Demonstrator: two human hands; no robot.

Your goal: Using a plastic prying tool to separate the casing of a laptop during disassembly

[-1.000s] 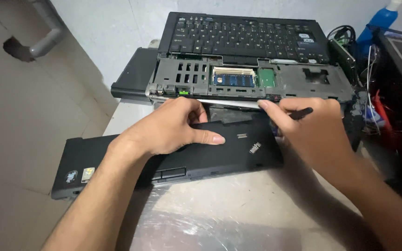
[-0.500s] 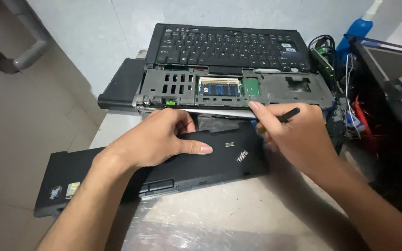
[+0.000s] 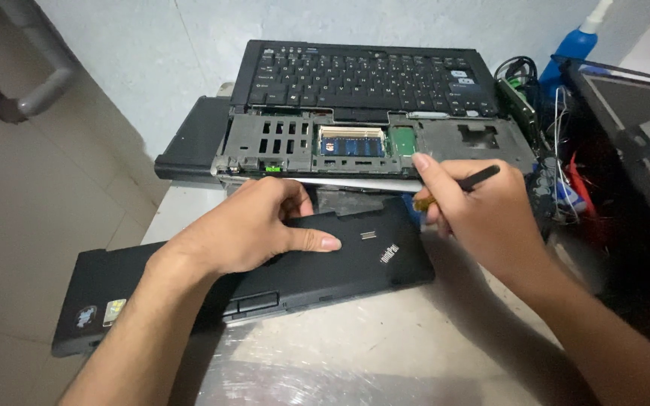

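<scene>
Left hand (image 3: 246, 229) lies flat, palm down, on the black palmrest cover (image 3: 265, 278), its fingers (image 3: 317, 242) spread open and pressing, gripping nothing; fingertips curl at the cover's far edge next to the open chassis. The cover lies loose on the tabletop (image 3: 385, 353), long side running left to right, its left end hanging past the tabletop edge, its far edge touching or tucked under the front lip of the laptop base (image 3: 355, 146). Right hand (image 3: 483, 218) is closed around a thin black tool (image 3: 479, 177), pen-style grip, with a small yellow-orange bit (image 3: 423, 201) showing below the fingers at the chassis front edge; cannot tell exactly what the tip touches. Laptop base sits just beyond both hands, top frame exposed, memory module (image 3: 351, 143) and green board (image 3: 402, 140) visible in the cutouts. Detached black keyboard (image 3: 362, 75) is propped behind the base, against the wall. Tangle of cables (image 3: 558, 143) and a blue bottle (image 3: 566, 60) are at right, beside another dark open device (image 3: 641, 128). Grey pipe (image 3: 43, 83) at left, on the wall.
</scene>
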